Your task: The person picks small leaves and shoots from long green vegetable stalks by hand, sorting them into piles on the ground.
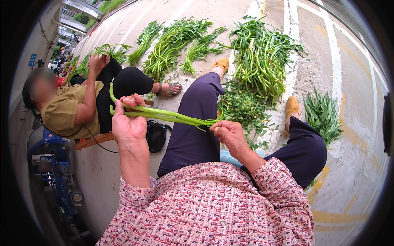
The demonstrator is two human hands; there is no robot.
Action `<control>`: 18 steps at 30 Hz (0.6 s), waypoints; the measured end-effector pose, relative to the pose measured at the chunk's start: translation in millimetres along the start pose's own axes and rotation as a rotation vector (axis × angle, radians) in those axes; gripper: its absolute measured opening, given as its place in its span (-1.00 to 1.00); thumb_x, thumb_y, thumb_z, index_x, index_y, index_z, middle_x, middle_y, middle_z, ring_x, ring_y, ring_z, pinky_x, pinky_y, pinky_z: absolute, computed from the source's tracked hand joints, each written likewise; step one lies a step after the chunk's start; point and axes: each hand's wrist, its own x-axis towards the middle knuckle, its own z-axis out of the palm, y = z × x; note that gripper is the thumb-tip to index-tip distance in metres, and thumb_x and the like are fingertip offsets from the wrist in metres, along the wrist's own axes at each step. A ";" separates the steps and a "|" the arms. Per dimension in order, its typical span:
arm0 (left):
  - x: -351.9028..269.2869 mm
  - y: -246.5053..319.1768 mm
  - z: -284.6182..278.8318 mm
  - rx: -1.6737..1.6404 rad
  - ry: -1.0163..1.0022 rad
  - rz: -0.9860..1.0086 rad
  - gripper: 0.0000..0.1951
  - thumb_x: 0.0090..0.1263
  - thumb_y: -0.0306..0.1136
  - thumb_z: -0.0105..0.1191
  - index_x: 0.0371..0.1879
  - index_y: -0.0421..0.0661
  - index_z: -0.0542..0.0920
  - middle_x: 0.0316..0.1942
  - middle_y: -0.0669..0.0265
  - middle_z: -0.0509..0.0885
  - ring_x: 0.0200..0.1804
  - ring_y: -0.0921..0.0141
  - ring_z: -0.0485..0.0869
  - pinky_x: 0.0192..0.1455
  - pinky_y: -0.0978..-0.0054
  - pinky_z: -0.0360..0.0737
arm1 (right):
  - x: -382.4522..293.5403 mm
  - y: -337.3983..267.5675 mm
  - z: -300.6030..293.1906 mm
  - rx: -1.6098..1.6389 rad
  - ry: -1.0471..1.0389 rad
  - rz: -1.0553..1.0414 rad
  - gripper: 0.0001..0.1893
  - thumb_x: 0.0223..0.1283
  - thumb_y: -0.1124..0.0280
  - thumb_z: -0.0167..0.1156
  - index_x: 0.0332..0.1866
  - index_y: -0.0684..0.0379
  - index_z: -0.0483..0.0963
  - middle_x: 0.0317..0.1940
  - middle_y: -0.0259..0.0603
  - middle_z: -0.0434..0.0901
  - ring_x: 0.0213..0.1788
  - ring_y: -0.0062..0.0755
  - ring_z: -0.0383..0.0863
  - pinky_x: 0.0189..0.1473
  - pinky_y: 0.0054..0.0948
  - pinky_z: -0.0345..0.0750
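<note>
Several green water spinach stems [166,116] stretch across my lap, stripped of most leaves. My left hand [130,121] holds them at one end, palm up, with the thin stem tips poking past it. At the other end the thumb and fingers of my right hand [229,135] pinch the slender ends, where a few thin stalks curl. Below that hand, between my feet, lies a heap of loose picked leaves [243,104]. A large pile of long water spinach [260,58] rests just beyond the leaves.
Further bunches of water spinach [172,43] lie ahead to the left. A leafy bundle [321,118] lies by my right shoe [292,107]. At left a person [74,101] sits on a wooden stool [97,140], handling greens. A black bag [156,136] and a blue wheeled frame [57,166] stand nearby.
</note>
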 end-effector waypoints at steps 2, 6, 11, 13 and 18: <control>2.4 0.9 -4.1 -0.021 -0.030 -0.027 -0.73 0.49 -0.28 -0.23 -0.41 -0.20 0.38 -0.54 0.29 0.40 -0.48 0.39 0.43 -0.04 0.30 0.57 | -0.9 5.5 1.3 -0.181 -0.051 -0.169 -0.83 0.10 0.58 0.05 -0.27 0.33 0.58 -0.57 -0.42 0.43 -0.52 -0.75 0.35 -0.47 -0.73 0.30; 2.6 0.0 -3.2 -0.011 -0.047 -0.048 -0.74 0.48 -0.26 -0.21 -0.40 -0.19 0.38 -0.52 0.30 0.40 -0.47 0.39 0.43 0.01 0.28 0.56 | 1.1 8.8 4.1 -0.420 -0.017 -0.323 -0.81 0.07 0.55 0.07 -0.24 0.33 0.57 -0.39 -0.16 0.58 -0.32 -0.39 0.57 -0.21 -0.48 0.48; -1.7 -6.1 -0.2 -0.015 -0.084 -0.067 -0.74 0.48 -0.26 -0.21 -0.39 -0.19 0.39 -0.52 0.30 0.40 -0.47 0.39 0.44 0.01 0.26 0.56 | 5.4 13.0 7.9 -0.519 -0.046 -0.375 -0.83 0.08 0.50 0.12 -0.24 0.30 0.57 -0.39 -0.11 0.58 -0.30 -0.28 0.58 -0.17 -0.44 0.48; -2.3 -6.6 1.4 -0.018 -0.085 -0.066 -0.74 0.48 -0.26 -0.21 -0.39 -0.19 0.39 -0.52 0.30 0.40 -0.47 0.39 0.43 0.01 0.25 0.57 | 6.0 12.4 8.1 -0.540 -0.063 -0.375 -0.83 0.08 0.48 0.14 -0.25 0.29 0.57 -0.39 -0.10 0.59 -0.29 -0.27 0.58 -0.17 -0.43 0.48; -2.9 -9.0 2.8 -0.031 -0.083 -0.080 -0.74 0.48 -0.27 -0.22 -0.39 -0.20 0.39 -0.53 0.30 0.40 -0.48 0.39 0.43 0.00 0.25 0.57 | 3.4 12.2 11.5 -0.545 -0.087 -0.375 -0.84 0.06 0.46 0.16 -0.28 0.29 0.57 -0.42 -0.12 0.59 -0.33 -0.30 0.59 -0.22 -0.42 0.48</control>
